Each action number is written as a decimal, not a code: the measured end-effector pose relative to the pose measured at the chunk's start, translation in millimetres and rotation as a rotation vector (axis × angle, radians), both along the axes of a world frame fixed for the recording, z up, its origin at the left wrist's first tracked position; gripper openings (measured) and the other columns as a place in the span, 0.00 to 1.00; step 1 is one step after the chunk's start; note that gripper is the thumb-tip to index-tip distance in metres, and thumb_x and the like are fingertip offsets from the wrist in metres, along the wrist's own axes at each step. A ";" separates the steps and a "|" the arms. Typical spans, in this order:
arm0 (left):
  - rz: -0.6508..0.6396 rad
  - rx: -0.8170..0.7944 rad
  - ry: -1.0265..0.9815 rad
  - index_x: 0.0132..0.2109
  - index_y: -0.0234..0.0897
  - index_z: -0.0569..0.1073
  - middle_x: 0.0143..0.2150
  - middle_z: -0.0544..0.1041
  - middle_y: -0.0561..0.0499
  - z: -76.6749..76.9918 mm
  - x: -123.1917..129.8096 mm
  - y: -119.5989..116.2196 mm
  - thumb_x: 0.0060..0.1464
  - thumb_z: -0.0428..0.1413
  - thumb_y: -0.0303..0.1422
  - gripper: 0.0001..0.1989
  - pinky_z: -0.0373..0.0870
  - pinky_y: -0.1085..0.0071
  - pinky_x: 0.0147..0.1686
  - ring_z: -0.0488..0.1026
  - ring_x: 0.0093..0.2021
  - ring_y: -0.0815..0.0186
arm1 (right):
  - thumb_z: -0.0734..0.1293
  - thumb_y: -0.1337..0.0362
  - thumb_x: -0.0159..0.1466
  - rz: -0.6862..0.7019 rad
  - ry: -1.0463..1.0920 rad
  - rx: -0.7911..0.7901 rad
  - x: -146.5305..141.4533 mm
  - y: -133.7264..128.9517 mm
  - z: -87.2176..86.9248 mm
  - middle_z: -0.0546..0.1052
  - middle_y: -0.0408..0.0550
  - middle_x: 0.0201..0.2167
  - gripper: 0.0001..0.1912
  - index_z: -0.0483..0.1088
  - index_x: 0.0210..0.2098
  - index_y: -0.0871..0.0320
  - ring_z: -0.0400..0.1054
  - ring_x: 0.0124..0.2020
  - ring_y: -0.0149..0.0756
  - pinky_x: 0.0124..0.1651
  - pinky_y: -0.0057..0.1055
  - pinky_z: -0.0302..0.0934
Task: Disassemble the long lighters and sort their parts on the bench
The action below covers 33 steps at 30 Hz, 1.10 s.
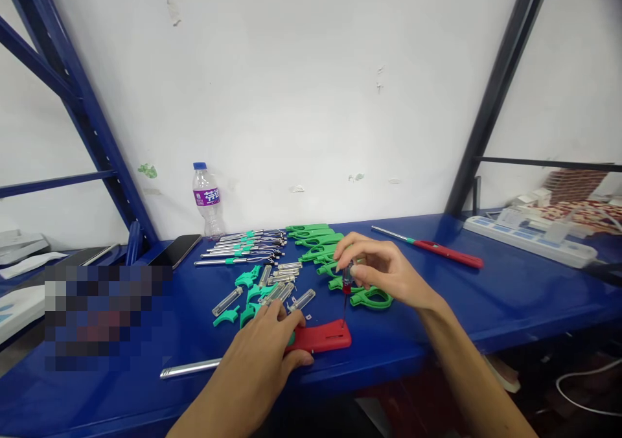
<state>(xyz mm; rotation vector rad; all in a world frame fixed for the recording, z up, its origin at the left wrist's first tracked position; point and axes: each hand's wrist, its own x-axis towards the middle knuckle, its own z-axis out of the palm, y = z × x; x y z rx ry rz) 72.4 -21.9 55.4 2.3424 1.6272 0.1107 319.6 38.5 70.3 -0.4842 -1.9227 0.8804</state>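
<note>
My left hand (265, 347) is closed on a long-nosed lighter with a red handle (323, 335), which lies on the blue table. Its metal tube (189, 368) sticks out to the left from under my wrist. In my right hand (376, 266) a small screwdriver (346, 286) is pinched upright, with its tip touching the right end of the red handle. Just beyond my left hand lie clear fuel tanks (302, 300) and teal triggers (226, 317). Green handle shells (372, 299) lie in a row behind my right hand.
Metal lighter tubes with wires (233, 251) lie at the back beside a plastic bottle (208, 201) and a phone (177, 250). A red-handled lighter (437, 251) lies at the right, near a white power strip (529, 240). Blue rack posts (92, 127) and a wall bound the table.
</note>
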 end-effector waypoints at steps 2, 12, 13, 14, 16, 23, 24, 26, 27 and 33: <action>0.002 -0.004 0.001 0.54 0.43 0.76 0.55 0.74 0.45 0.3 -0.3 0.0 0.62 0.61 0.35 0.14 0.71 0.56 0.53 0.74 0.54 0.52 | 0.74 0.58 0.68 -0.031 0.010 0.021 -0.4 -0.5 0.5 0.74 0.49 0.41 0.07 0.80 0.40 0.54 0.66 0.33 0.32 0.28 0.26 0.61; 0.003 0.012 -0.015 0.54 0.45 0.77 0.53 0.74 0.46 -6.0 -2.3 2.6 0.61 0.61 0.37 0.14 0.72 0.57 0.50 0.75 0.51 0.53 | 0.74 0.60 0.67 -0.030 0.027 0.028 -2.3 -0.5 1.6 0.77 0.48 0.40 0.05 0.79 0.41 0.53 0.71 0.41 0.39 0.42 0.34 0.67; 0.005 0.013 -0.018 0.54 0.45 0.76 0.54 0.74 0.46 -6.3 -2.5 2.8 0.61 0.61 0.37 0.14 0.72 0.57 0.50 0.75 0.51 0.53 | 0.72 0.60 0.70 -0.035 0.015 0.016 -2.6 -0.7 1.6 0.78 0.49 0.40 0.05 0.79 0.43 0.53 0.72 0.42 0.40 0.44 0.36 0.67; 0.008 0.011 -0.019 0.54 0.45 0.76 0.54 0.74 0.46 -6.5 -2.6 2.9 0.61 0.61 0.37 0.14 0.72 0.57 0.50 0.75 0.51 0.53 | 0.70 0.60 0.71 -0.031 0.001 0.005 -2.8 -0.9 1.7 0.79 0.50 0.42 0.07 0.78 0.46 0.54 0.72 0.45 0.41 0.47 0.38 0.67; 0.009 0.005 -0.023 0.54 0.45 0.76 0.54 0.74 0.46 -6.2 -2.7 2.8 0.61 0.61 0.37 0.14 0.72 0.57 0.50 0.75 0.51 0.53 | 0.69 0.60 0.72 -0.008 -0.008 0.006 -2.9 -1.2 1.9 0.78 0.51 0.45 0.07 0.78 0.46 0.54 0.71 0.49 0.43 0.51 0.40 0.66; 0.005 0.008 -0.029 0.54 0.45 0.76 0.54 0.74 0.46 -4.4 -2.7 1.8 0.61 0.61 0.37 0.14 0.72 0.57 0.50 0.75 0.52 0.52 | 0.70 0.59 0.71 -0.021 -0.025 -0.002 -1.1 -0.3 2.4 0.78 0.50 0.42 0.07 0.79 0.45 0.53 0.72 0.45 0.41 0.48 0.39 0.66; 0.005 0.009 -0.028 0.54 0.45 0.76 0.54 0.74 0.46 -4.2 -2.5 1.7 0.61 0.61 0.37 0.14 0.72 0.57 0.50 0.75 0.52 0.52 | 0.69 0.58 0.72 -0.010 -0.042 -0.008 -0.8 -0.1 2.3 0.79 0.51 0.45 0.09 0.78 0.47 0.53 0.72 0.48 0.43 0.51 0.41 0.66; 0.003 0.007 -0.031 0.54 0.44 0.76 0.54 0.74 0.46 -3.8 -2.1 1.5 0.61 0.61 0.37 0.14 0.71 0.57 0.50 0.74 0.52 0.52 | 0.70 0.56 0.71 0.009 -0.044 0.008 -0.4 0.3 1.9 0.78 0.51 0.48 0.09 0.79 0.46 0.53 0.70 0.51 0.45 0.54 0.43 0.65; 0.002 0.006 -0.035 0.54 0.44 0.76 0.54 0.74 0.46 -3.8 -2.0 1.4 0.61 0.61 0.37 0.14 0.71 0.57 0.50 0.74 0.52 0.52 | 0.72 0.56 0.69 0.010 -0.028 0.023 -0.3 0.4 1.6 0.77 0.51 0.47 0.08 0.79 0.43 0.53 0.70 0.51 0.45 0.55 0.44 0.65; -0.008 0.021 -0.040 0.53 0.44 0.76 0.53 0.74 0.46 -6.5 -3.1 1.9 0.61 0.61 0.36 0.13 0.71 0.56 0.50 0.75 0.51 0.53 | 0.69 0.57 0.72 -0.011 -0.026 -0.017 -0.8 -0.4 1.8 0.78 0.51 0.44 0.09 0.78 0.46 0.53 0.71 0.47 0.43 0.51 0.41 0.66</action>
